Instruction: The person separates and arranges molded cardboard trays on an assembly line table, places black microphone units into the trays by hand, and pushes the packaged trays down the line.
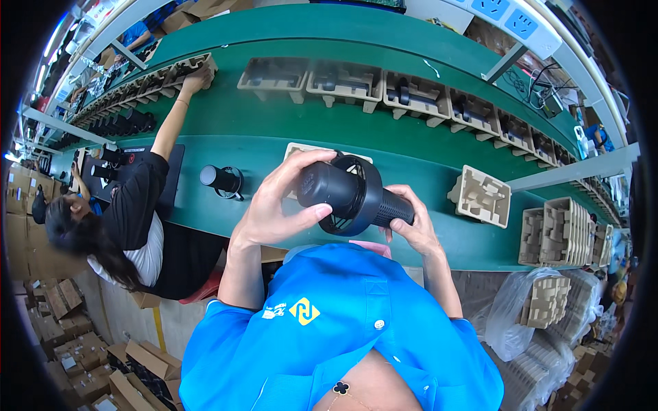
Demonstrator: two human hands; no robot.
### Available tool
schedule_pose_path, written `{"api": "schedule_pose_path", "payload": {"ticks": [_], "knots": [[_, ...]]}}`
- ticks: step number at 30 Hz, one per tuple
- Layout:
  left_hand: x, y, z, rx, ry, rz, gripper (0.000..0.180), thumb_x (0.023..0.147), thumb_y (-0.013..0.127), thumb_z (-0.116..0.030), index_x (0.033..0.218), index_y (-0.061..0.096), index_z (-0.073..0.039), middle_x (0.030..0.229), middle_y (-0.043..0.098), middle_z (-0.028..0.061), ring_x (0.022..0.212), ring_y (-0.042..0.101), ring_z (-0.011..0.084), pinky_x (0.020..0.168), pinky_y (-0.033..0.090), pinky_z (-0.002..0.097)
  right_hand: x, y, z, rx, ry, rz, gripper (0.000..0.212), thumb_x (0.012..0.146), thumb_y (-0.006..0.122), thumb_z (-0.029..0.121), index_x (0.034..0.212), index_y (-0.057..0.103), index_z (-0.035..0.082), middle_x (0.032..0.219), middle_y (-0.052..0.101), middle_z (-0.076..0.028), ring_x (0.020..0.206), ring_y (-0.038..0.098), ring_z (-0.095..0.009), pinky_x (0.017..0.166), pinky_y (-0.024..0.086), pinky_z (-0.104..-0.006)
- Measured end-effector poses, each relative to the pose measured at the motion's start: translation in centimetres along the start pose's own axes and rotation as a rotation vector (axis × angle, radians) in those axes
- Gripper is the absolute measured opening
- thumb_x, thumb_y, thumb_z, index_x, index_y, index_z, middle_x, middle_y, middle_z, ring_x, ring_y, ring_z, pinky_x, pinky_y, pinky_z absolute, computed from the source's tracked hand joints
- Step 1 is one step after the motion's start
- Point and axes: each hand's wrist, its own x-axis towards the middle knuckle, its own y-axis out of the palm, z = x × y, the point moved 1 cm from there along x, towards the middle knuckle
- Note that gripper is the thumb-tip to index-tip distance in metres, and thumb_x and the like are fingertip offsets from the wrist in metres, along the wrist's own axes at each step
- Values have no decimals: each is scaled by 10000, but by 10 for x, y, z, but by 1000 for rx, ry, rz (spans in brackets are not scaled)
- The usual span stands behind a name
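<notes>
Both my hands hold a black cylindrical device (363, 195) above the near edge of the green bench, tilted on its side. It has a smooth rounded end, a wide open ring with ribs around its middle, and a narrower slotted end. My left hand (271, 202) wraps the smooth end, thumb across its front. My right hand (419, 226) grips the slotted end. Behind the device, mostly hidden, a beige moulded tray (296, 148) lies on the bench. A similar black device (223, 180) stands to the left of my left hand.
Beige pulp trays (415, 96) with black parts line the raised shelf. One tray (482, 196) sits at right, near stacked trays (558, 231). A co-worker (137, 226) reaches to the tray row at left. A metal post (582, 168) crosses the right side. Cartons (147, 359) lie lower left.
</notes>
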Motion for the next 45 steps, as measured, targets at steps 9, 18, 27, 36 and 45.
{"api": "schedule_pose_path", "payload": {"ticks": [9, 18, 27, 36, 45], "knots": [[-6, 5, 7, -190, -89, -63, 744, 722, 759, -83, 1361, 393, 28, 1270, 516, 185, 1224, 499, 267, 1042, 382, 357, 5, 3, -9, -150, -127, -124, 748, 685, 842, 406, 1242, 499, 44, 1162, 565, -104, 1090, 554, -204, 917, 459, -324], [-6, 16, 21, 0, -69, -240, 658, 808, 723, -133, 1370, 416, 16, 1347, 471, 152, 1237, 473, 234, 1018, 392, 341, 1, 25, -1, -521, -488, -356, 690, 649, 872, 178, 1206, 491, 33, 1161, 526, -136, 1101, 543, -242, 912, 467, -349], [-8, 20, 54, -790, -357, -403, 495, 1031, 366, -317, 1413, 375, -3, 1343, 494, 133, 1175, 537, 193, 974, 454, 321, 6, 55, 30, -927, -870, -353, 767, 513, 904, 55, 1163, 499, 101, 1139, 584, -135, 958, 600, -298, 781, 496, -373], [-15, 13, 61, -812, -437, -469, 522, 1020, 378, -374, 1403, 390, -18, 1263, 545, 111, 1112, 580, 181, 932, 481, 319, 14, 70, 39, -960, -801, -278, 697, 573, 874, 79, 1180, 530, 92, 1162, 571, -118, 962, 604, -296, 747, 521, -373], [-78, -17, 190, -199, -672, -851, 590, 974, 490, -408, 1404, 381, -20, 1315, 489, 126, 1060, 582, 195, 847, 488, 280, 106, 43, -104, -678, -234, -179, 580, 722, 806, 232, 1202, 528, 63, 1122, 579, -160, 1027, 593, -327, 871, 488, -381]]}}
